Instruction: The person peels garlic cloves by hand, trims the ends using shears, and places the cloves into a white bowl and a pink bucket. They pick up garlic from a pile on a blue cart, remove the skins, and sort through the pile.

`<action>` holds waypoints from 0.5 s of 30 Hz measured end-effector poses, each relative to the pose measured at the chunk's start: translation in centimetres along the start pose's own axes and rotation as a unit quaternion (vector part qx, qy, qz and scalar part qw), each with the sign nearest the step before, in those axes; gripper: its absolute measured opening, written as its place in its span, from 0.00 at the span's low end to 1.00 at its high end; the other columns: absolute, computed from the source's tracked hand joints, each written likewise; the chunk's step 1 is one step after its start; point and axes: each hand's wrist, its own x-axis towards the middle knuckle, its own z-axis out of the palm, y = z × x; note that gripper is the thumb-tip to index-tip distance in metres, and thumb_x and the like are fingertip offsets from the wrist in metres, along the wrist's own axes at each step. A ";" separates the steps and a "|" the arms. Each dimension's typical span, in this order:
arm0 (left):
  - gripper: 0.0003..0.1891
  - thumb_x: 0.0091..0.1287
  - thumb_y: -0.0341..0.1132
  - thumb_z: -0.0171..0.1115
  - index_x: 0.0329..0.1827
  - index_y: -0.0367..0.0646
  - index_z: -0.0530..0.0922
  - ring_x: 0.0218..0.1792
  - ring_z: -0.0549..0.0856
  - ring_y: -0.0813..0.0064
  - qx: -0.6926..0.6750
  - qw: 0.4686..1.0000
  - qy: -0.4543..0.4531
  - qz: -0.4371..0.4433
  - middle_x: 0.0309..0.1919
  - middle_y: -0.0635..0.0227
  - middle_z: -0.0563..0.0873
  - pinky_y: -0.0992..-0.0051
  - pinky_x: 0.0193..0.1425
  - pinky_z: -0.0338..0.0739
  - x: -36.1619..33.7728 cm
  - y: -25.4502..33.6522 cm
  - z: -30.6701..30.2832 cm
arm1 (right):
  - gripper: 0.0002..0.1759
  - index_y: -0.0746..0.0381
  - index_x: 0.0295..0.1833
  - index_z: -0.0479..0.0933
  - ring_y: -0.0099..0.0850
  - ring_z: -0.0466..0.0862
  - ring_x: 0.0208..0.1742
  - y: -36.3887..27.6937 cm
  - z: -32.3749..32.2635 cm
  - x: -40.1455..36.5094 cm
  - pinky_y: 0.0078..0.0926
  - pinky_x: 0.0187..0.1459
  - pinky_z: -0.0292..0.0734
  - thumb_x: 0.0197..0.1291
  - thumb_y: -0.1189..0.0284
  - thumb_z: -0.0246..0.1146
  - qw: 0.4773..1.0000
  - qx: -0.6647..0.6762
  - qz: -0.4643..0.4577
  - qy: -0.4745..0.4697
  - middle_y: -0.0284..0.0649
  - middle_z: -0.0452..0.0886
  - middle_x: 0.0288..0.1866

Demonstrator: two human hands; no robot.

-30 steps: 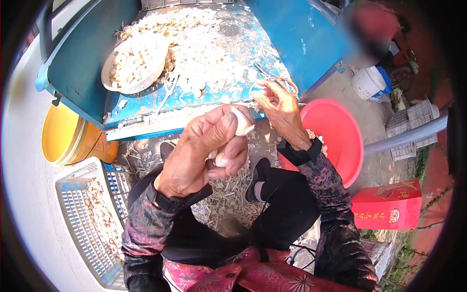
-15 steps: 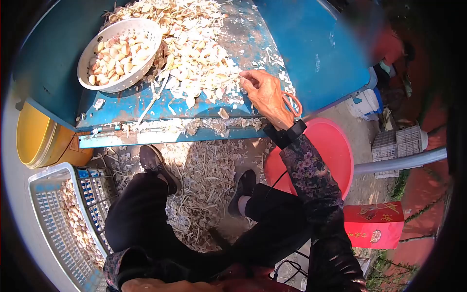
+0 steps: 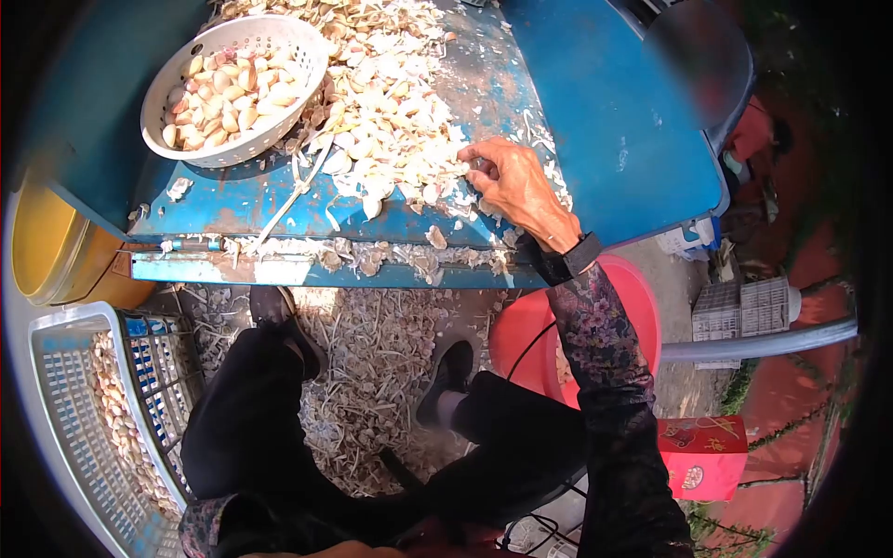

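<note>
My right hand (image 3: 516,186) is at the right edge of a heap of garlic cloves and papery skins (image 3: 395,121) on the blue metal tabletop (image 3: 372,219). Its thumb and forefinger are bent together at the heap; what is between them is too small to make out. A dark band circles that wrist. Only a strip of skin from my left hand (image 3: 344,551) shows at the bottom edge, over my lap, its fingers hidden. Left of the heap stands a white perforated basket (image 3: 158,121) holding garlic cloves (image 3: 228,98).
At lower left is a grey plastic crate (image 3: 70,409) with garlic inside, below a yellow bucket (image 3: 37,251). A pink tub (image 3: 521,335) stands under my right forearm. Skins and stalks (image 3: 363,391) litter the ground. A red box (image 3: 702,456) lies right.
The view has shifted slightly. My right hand stays at the heap's edge, its fingers a little more bent. An orange loop seen beside the wrist is no longer visible. Less of my left hand shows.
</note>
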 end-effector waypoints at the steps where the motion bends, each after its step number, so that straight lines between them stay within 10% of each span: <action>1: 0.13 0.66 0.40 0.61 0.35 0.38 0.80 0.21 0.85 0.77 0.061 0.996 -0.058 -0.016 0.23 0.68 0.86 0.81 0.23 0.75 0.0 0.4 -1.1 | 0.10 0.70 0.41 0.80 0.47 0.82 0.34 0.0 0.3 -0.3 0.38 0.38 0.76 0.54 0.77 0.60 1.000 -0.005 0.007 -0.022 0.54 0.80 0.36; 9: 0.08 0.64 0.33 0.64 0.35 0.34 0.81 0.21 0.84 0.75 0.017 1.000 -0.007 0.026 0.23 0.64 0.85 0.82 0.26 0.76 0.4 -0.3 -1.2 | 0.14 0.70 0.44 0.78 0.40 0.82 0.33 -0.5 -0.2 -1.3 0.34 0.37 0.76 0.51 0.75 0.62 0.993 0.002 0.109 -0.038 0.51 0.81 0.35; 15: 0.07 0.66 0.27 0.61 0.38 0.28 0.79 0.19 0.83 0.73 -0.088 0.985 -0.140 0.057 0.23 0.56 0.84 0.81 0.20 0.73 1.9 -0.8 -2.0 | 0.14 0.67 0.47 0.80 0.32 0.83 0.34 0.9 -0.5 -1.8 0.28 0.37 0.77 0.55 0.73 0.62 0.992 0.022 0.125 0.024 0.47 0.83 0.34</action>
